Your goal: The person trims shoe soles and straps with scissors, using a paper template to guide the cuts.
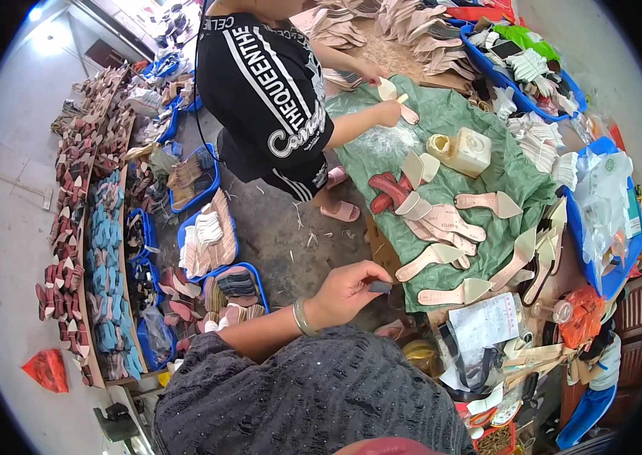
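My left hand (pixel 345 294), with a bangle at the wrist, is in front of my dark textured top. Its thumb and fingers pinch a small dark grey piece (pixel 380 287), whose kind I cannot make out. Just to its right is the near edge of a work table spread with a green sheet (pixel 503 241). Several pinkish-beige shoe insoles (pixel 429 260) with cream pads at one end lie there, the nearest a little apart from my fingers. My right hand does not show.
Across the table a co-worker (pixel 264 98) holds an insole (pixel 387 89). An uncapped whitish plastic jug (pixel 470 154) and red shiny pieces (pixel 386 191) stand near insoles. Papers (pixel 486 327) lie at the near right. Blue baskets (pixel 263 287) and shoe racks (pixel 112 227) fill the left.
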Tool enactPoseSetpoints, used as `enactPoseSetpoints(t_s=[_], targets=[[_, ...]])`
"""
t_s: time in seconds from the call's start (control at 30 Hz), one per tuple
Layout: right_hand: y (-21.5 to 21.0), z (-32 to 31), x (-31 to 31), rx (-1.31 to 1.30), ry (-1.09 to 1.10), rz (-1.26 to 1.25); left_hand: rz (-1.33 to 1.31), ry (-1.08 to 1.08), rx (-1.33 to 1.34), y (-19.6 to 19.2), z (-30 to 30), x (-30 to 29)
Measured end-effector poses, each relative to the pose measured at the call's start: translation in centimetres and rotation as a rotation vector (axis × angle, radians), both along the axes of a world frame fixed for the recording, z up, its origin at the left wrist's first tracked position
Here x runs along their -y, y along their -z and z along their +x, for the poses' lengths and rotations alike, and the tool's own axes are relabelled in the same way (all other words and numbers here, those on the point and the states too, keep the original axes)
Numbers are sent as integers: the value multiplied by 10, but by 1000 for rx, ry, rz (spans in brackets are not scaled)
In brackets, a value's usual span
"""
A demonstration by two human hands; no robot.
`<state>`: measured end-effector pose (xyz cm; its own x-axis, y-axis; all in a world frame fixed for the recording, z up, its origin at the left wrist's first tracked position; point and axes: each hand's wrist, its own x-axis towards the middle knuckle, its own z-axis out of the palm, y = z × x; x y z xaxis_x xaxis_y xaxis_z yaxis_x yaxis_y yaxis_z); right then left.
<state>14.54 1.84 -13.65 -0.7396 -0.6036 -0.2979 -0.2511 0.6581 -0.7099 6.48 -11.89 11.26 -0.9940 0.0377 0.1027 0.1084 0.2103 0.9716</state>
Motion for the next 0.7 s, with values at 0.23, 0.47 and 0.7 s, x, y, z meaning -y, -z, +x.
enactPoseSetpoints(t_s=[0.23,0.47,0.7], targets=[[-22,10,37,-22,-127,-5,-23,13,65,-2,-1,-3],[-43,15,66,-46,-262,-27,-39,-16,27,-4,0,-7],[-61,18,98,-71,-371,-26,-45,-38,-142,-1,-4,-14]])
